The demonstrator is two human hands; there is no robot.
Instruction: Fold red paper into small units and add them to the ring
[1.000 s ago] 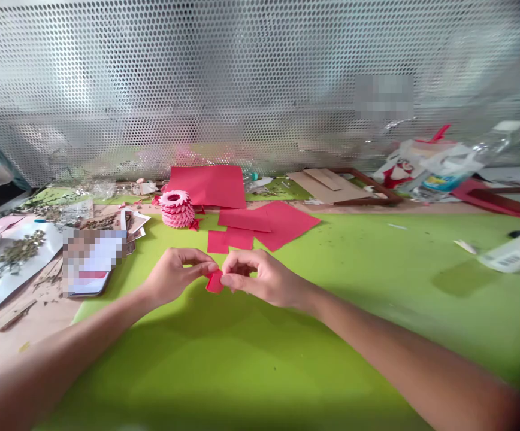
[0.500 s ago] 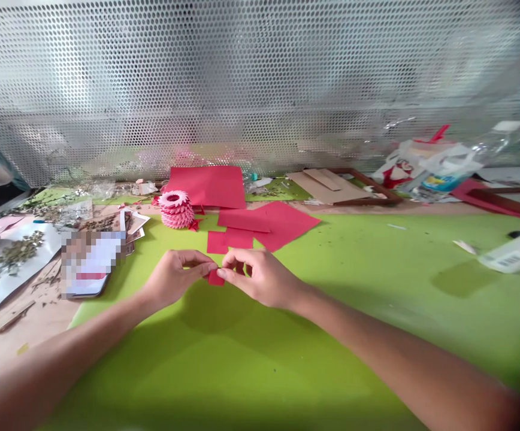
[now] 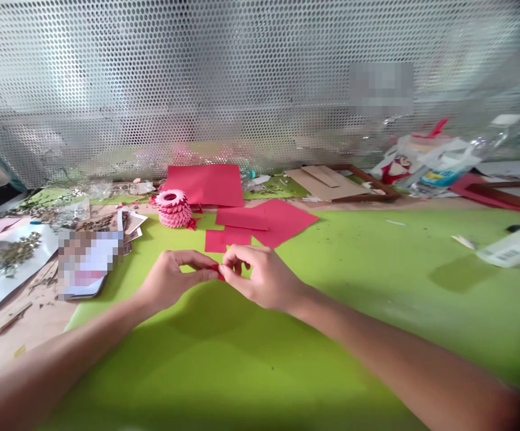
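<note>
Between my fingertips is a small piece of red paper [image 3: 218,273], mostly hidden by the fingers. My left hand [image 3: 174,276] pinches it from the left, thumb below and index finger above. From the other side my right hand [image 3: 260,276] pinches it too, its fingers curled. Both hands are held just above the green mat [image 3: 224,371]. Beyond them lie small red paper pieces [image 3: 215,240], a folded red strip [image 3: 242,218] and a larger red sheet [image 3: 293,221]. A round pink-and-white folded paper piece [image 3: 174,211] stands behind my left hand.
A phone [image 3: 90,263], photos [image 3: 130,222] and dried plants [image 3: 17,251] lie left. Another red sheet [image 3: 206,184] rests against the perforated metal screen [image 3: 242,72]. At right are brown cardboard [image 3: 327,182], a plastic bag [image 3: 440,161] and a bottle lying down [image 3: 514,245].
The red paper showed as a small flap below my fingertips; now only a sliver shows between them. My left thumb has shifted right along it. The view has moved slightly.
</note>
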